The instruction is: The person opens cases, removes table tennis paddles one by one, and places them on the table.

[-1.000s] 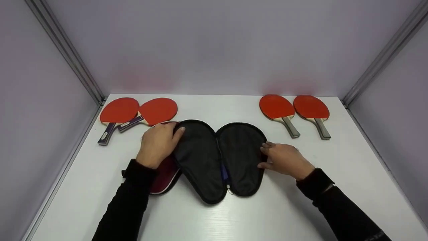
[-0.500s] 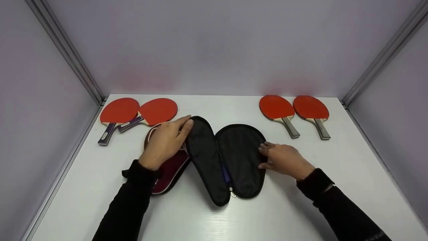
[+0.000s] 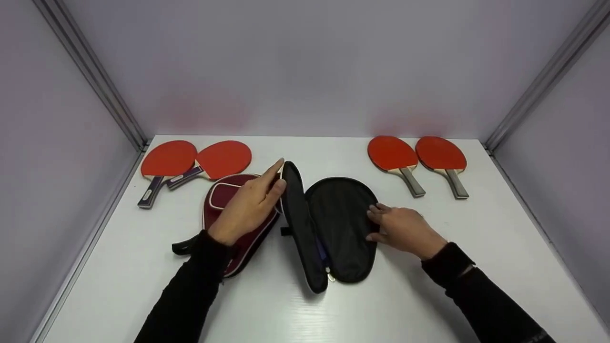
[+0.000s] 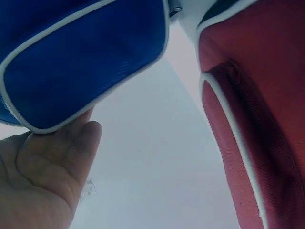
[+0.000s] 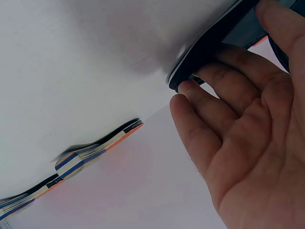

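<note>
A paddle case with a black lining (image 3: 340,228) and a blue outside (image 4: 90,67) lies unzipped in the middle of the table. Its left half stands nearly upright, tilted over the seam; the right half lies flat. My left hand (image 3: 248,202) rests straight fingers and thumb against the raised half's outer side, some fingers hidden behind it in the left wrist view. At the flat half's right rim, the relaxed fingers and thumb of my right hand (image 3: 402,231) touch the edge. A dark red paddle case (image 3: 243,247) with white piping lies under my left hand.
Two red table tennis paddles with dark handles lie back left, a left one (image 3: 169,159) and an overlapping one (image 3: 226,157). Two more with grey handles, a nearer (image 3: 393,152) and a farther right (image 3: 441,152), lie back right. Walls enclose the white table (image 3: 381,314).
My left hand has moved right, swinging the case's left half up from lying open to nearly upright. More of the dark red case shows. My right hand has stayed at the right rim.
</note>
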### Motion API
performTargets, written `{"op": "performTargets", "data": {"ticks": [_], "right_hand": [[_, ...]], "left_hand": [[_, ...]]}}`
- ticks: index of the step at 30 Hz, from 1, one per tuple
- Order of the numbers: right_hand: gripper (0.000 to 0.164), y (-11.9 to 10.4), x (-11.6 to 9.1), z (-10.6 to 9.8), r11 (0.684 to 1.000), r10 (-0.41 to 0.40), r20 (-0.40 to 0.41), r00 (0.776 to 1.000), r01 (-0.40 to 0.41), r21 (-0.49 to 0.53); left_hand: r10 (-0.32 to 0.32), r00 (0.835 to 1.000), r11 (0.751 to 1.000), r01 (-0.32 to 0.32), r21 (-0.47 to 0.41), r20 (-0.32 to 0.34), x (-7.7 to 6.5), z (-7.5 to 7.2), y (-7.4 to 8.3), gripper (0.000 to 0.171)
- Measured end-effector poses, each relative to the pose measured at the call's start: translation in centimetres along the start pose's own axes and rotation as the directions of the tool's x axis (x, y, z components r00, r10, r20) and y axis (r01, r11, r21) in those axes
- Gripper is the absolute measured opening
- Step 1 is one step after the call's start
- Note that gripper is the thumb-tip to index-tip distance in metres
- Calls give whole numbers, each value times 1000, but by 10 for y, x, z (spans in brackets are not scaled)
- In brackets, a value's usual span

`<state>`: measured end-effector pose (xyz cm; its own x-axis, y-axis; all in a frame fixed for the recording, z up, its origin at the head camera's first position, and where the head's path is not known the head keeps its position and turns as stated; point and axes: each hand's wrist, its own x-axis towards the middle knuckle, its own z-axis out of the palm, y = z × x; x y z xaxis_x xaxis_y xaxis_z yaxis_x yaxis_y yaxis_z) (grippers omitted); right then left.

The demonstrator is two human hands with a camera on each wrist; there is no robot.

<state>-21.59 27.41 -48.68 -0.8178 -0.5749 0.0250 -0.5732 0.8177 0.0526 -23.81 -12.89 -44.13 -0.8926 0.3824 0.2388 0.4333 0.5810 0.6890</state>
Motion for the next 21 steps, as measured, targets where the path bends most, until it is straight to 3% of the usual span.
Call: {"op": "performTargets", "data": {"ticks": [4, 6, 8, 15, 21], "right_hand": [[65, -3, -1, 1, 1000, -19, -23, 1000, 19, -17], [66, -5, -2, 1, 999, -27, -28, 999, 27, -19], [66, -7, -3, 1, 999, -38, -34, 999, 37, -20], [67, -14, -1, -1, 998, -67, -18, 998, 67, 11], [65, -15, 1, -2, 997, -78, -29, 996, 78, -9]], "left_hand": [[19, 998, 998, -22, 50, 59, -1, 5, -2, 136], [28, 995, 996, -36, 83, 95, -1, 8, -2, 147], [30, 992, 994, -43, 101, 119, 0, 12, -2, 144], [63, 989, 992, -77, 99, 136, 2, 29, -1, 100], [140, 985, 985, -149, 92, 105, 1, 43, 1, 98]]}}
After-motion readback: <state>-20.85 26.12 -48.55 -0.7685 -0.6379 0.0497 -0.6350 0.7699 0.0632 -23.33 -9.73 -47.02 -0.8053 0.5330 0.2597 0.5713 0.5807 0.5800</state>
